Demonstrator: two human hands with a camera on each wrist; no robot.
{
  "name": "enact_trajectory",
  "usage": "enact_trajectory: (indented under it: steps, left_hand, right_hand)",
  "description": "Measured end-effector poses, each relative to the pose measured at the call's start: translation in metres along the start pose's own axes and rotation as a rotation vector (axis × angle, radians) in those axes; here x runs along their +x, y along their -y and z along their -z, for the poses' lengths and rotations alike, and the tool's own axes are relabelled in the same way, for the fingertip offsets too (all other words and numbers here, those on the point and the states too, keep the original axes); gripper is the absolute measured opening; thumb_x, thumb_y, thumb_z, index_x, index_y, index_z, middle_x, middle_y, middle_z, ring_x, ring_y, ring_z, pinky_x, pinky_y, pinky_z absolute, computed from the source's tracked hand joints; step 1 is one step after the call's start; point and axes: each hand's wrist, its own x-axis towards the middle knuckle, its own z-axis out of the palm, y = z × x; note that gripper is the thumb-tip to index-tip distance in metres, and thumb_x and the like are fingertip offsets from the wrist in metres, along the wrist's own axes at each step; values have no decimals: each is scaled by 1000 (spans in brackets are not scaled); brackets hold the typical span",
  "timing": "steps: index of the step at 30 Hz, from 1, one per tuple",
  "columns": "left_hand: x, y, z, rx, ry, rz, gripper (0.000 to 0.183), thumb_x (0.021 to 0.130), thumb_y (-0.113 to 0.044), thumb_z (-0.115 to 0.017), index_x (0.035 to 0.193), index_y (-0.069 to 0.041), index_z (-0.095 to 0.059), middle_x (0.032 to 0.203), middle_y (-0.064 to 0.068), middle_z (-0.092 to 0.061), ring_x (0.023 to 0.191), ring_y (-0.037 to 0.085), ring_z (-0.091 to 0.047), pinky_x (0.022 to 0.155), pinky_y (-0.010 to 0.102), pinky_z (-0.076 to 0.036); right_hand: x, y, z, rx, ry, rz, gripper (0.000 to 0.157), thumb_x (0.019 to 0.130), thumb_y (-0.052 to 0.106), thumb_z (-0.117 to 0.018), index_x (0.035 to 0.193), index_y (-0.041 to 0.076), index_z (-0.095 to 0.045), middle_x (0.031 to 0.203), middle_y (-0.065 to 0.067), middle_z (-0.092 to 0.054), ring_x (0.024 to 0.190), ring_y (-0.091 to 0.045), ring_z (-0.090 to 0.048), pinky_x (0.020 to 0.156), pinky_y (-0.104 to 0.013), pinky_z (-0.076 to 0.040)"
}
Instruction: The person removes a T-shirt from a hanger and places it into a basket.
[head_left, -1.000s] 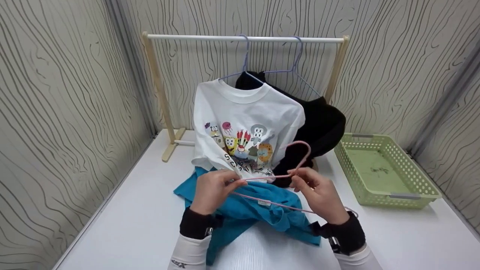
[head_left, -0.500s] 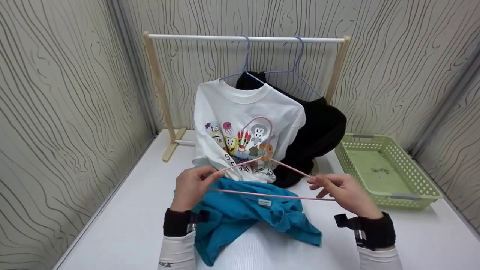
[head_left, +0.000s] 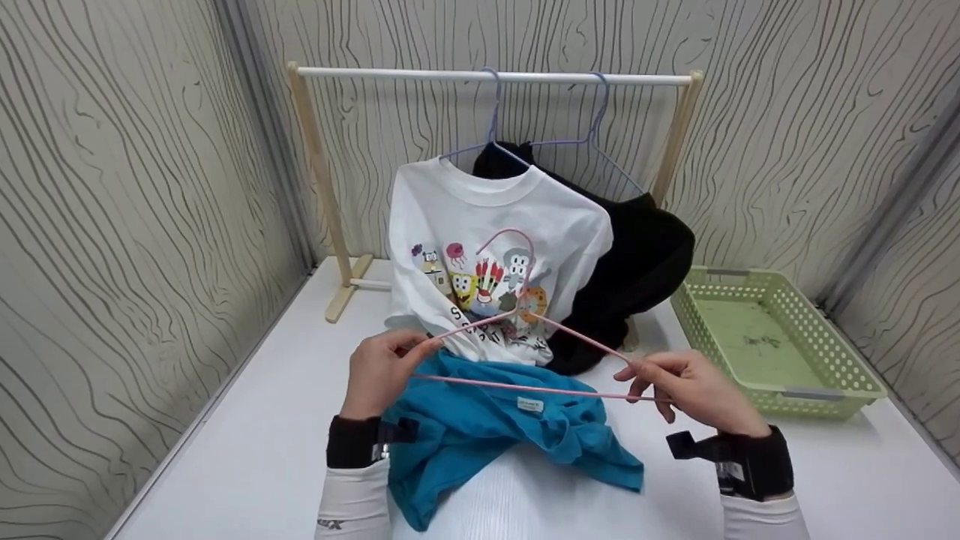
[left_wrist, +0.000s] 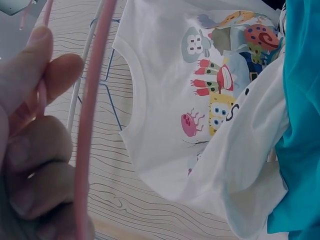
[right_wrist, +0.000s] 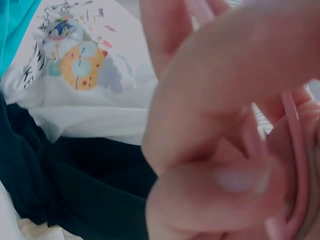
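Fingers [head_left: 421, 351] of the left hand [head_left: 377, 375] and right hand [head_left: 696, 391] pinch a pink hanger [head_left: 525, 388] above a blue shirt [head_left: 480, 427] on the table [head_left: 225, 450], apparently at the lining-up step, with easing 1 end inside likely next.

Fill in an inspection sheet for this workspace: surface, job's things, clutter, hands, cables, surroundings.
Surface: white table, level-looking, bearing the rack, basket and clothes.
Job's things: pink hanger, held bare, hook upward; teal garment crumpled on the table below it.
Clutter: green basket at the table's right; nothing else stray seen.
Left hand: pinches the hanger's left sloping arm.
Right hand: holds the hanger's right side.
Cables: nothing seen.
Surroundings: clothes rack behind, with a white printed shirt and a black garment on purple hangers; patterned walls.
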Motion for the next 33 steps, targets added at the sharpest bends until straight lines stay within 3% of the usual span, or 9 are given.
enact_trajectory:
  steps: [9,12,16,20,23,27,33]
  left_hand:
    - [6,5,-6,-6,-20,81,18,93,-33,-76,96,-16,-81,89,2,-75,91,19,-61,80,33,-52]
    - [8,7,-7,-19,-52,115,29,96,-36,-74,114,-14,-75,106,8,-72,104,26,-63,90,43,-56]
    - [10,14,-8,-36,-58,206,58,98,-42,-69,143,-8,-51,130,19,-55,123,35,-54,104,55,-50]
    - [12,23,-12,23,42,305,76,100,-47,-65,153,-2,-35,146,28,-43,136,43,-42,112,61,-41]
    - [11,32,-18,107,165,365,84,100,-50,-63,157,2,-31,153,34,-38,141,49,-37,115,65,-37]
    - [6,41,-28,207,287,398,83,98,-52,-66,154,3,-38,153,36,-40,142,54,-36,115,69,-35]
    - [1,47,-42,271,366,416,75,93,-52,-71,148,-4,-51,154,31,-44,145,55,-35,116,72,-28]
  right_hand:
    - [5,2,-5,18,-37,-86,31,108,19,-54,111,-5,-74,87,-10,-75,48,-9,-54,51,-28,-49]
    - [4,0,-5,19,-69,-85,31,108,18,-54,111,-5,-74,86,-7,-75,48,-9,-53,51,-27,-49]
    - [4,-2,-5,48,-137,-50,32,108,15,-52,111,-10,-71,82,0,-75,49,-7,-52,48,-26,-49]
    - [6,-2,-9,74,-231,-49,32,109,16,-52,111,-11,-71,80,3,-75,49,-6,-53,47,-26,-49]
    - [10,2,-14,61,-306,-67,30,108,16,-53,111,-7,-73,79,2,-75,48,-7,-53,48,-27,-49]
    - [20,9,-21,63,-383,-71,27,107,14,-55,108,-6,-74,79,-2,-74,46,-9,-52,48,-27,-47]
    - [64,39,-19,46,-414,-64,32,107,23,-56,109,-3,-75,77,-5,-72,47,-10,-53,47,-25,-45]
